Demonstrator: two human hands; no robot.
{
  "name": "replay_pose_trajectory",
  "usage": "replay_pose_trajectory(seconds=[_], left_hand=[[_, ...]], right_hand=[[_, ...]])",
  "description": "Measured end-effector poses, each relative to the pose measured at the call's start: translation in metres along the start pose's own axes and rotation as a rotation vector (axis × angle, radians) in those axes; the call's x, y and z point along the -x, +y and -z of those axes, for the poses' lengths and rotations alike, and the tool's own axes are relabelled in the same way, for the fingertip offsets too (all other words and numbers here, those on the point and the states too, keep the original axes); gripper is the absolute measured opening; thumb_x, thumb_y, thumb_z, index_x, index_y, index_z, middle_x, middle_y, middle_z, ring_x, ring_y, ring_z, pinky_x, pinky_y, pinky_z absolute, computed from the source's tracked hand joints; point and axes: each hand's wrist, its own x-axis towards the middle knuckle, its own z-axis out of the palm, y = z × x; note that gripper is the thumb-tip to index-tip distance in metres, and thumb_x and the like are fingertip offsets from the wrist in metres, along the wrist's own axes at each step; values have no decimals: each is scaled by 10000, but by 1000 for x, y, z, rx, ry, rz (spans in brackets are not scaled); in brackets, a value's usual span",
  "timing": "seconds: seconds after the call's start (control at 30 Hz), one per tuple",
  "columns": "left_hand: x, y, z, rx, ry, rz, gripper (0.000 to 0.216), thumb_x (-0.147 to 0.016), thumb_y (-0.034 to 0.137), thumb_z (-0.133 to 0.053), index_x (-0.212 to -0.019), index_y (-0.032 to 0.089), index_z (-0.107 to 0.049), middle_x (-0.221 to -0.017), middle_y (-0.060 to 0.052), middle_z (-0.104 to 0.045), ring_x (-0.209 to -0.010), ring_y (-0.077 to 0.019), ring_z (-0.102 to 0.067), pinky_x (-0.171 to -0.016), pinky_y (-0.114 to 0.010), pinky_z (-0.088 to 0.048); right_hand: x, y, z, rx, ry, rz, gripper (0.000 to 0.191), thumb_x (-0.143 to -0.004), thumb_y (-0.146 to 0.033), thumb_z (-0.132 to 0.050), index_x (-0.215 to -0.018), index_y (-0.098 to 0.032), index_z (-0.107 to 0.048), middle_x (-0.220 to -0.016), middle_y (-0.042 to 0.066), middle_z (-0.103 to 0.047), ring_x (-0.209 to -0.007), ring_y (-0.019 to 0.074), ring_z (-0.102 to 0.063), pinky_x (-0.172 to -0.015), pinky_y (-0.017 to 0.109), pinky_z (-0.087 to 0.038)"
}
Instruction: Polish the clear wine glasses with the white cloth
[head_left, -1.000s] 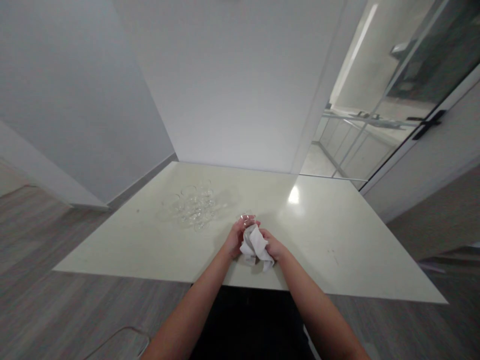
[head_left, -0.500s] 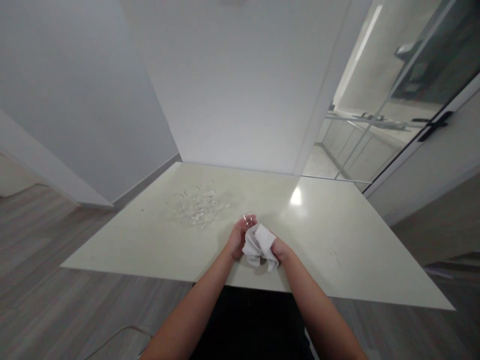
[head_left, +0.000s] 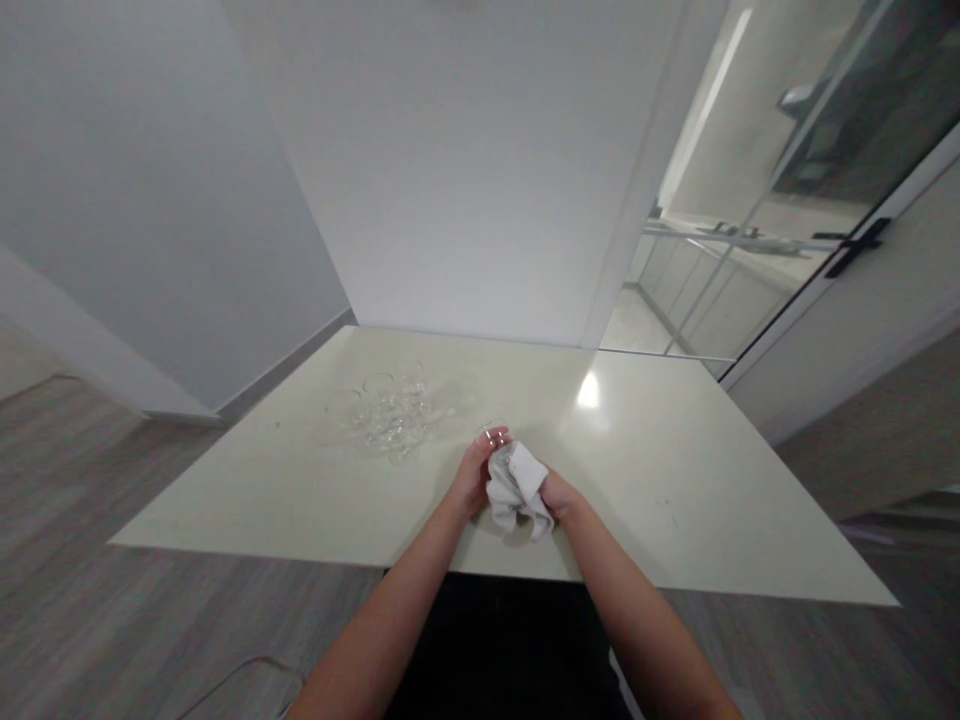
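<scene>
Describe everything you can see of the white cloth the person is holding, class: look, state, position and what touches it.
The white cloth is a small, soft-looking fabric piece, plain and bunched into crumpled folds, with one corner hanging down toward the table. It sits above the near edge of the pale tabletop, between both hands. The right hand clutches it from the right, and it presses against a clear glass held in the grip of the left hand. Whether it is damp cannot be told.

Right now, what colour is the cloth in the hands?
White, plain: the cloth shows best in the head view, bunched between both hands.
</scene>
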Motion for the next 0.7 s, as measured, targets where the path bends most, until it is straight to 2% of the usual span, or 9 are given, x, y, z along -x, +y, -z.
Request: replay_pose_trajectory(seconds=[0.13,0.23,0.3,0.4,0.47,0.57,0.63,0.7], left_hand=[[-7,-3,6,-110,103,-144,510,-642,424,-783,-1046,140,-656,-908,-68,-695,-751,-153,-640,-691,-255,-488],[-10,-5,8,-197,223,-283,497,-646,382,-792,-1066,154,-654,-959,-76,-698,-823,-159,-651,-759,-264,-496],[-11,-4,9,-213,295,-344,504,-662,395,-779,-1084,153,-648,-983,-89,-697,-851,-166,-656,-774,-271,-500],[-12,-2,11,-171,389,-387,518,-710,432,-739,-1135,158,-624,-1048,-111,-681,-878,-169,-661,-726,-253,-508],[-12,0,13,-118,424,-394,523,-746,449,-707,-1177,173,-597,-1114,-123,-656,-893,-166,-663,-700,-240,-514],[-11,1,14,-115,367,-415,547,-767,450,-691,-1232,198,-552,-1210,-137,-608,-916,-177,-669,-722,-263,-535],[-8,0,13,-212,259,-455,589,-757,431,-709,-1271,216,-517,-1239,-139,-591,-932,-195,-673,-764,-300,-545],[-3,-2,10,-367,134,-513,647,-743,397,-731,-1313,232,-474,-1254,-137,-583,-955,-210,-670,-820,-341,-543]], right_hand=[[-8,-2,1,407,2,268,251,-755,-387,-659,-905,-187,-652,-832,14,-657,-766,165,-552,-727,281,-439],[-14,-4,2,637,111,429,200,-841,-370,-547,-884,-191,-623,-769,-3,-606,-717,148,-504,-675,257,-406],[-16,-6,4,661,226,474,211,-875,-373,-489,-887,-196,-603,-741,-8,-580,-687,147,-487,-648,252,-394],[-18,-8,9,579,406,492,216,-861,-396,-512,-880,-199,-598,-770,2,-594,-710,156,-502,-665,256,-403],[-19,-8,12,467,433,437,239,-830,-423,-557,-896,-200,-615,-834,15,-631,-754,166,-533,-696,261,-422],[-19,-5,10,240,315,282,318,-807,-462,-579,-995,-212,-632,-927,29,-677,-819,180,-591,-754,281,-455],[-19,-3,7,149,243,205,347,-797,-451,-589,-1050,-217,-628,-938,32,-694,-822,184,-615,-769,293,-471],[-20,-2,6,146,214,191,344,-774,-405,-618,-1061,-216,-627,-929,30,-703,-803,184,-625,-754,294,-481]])
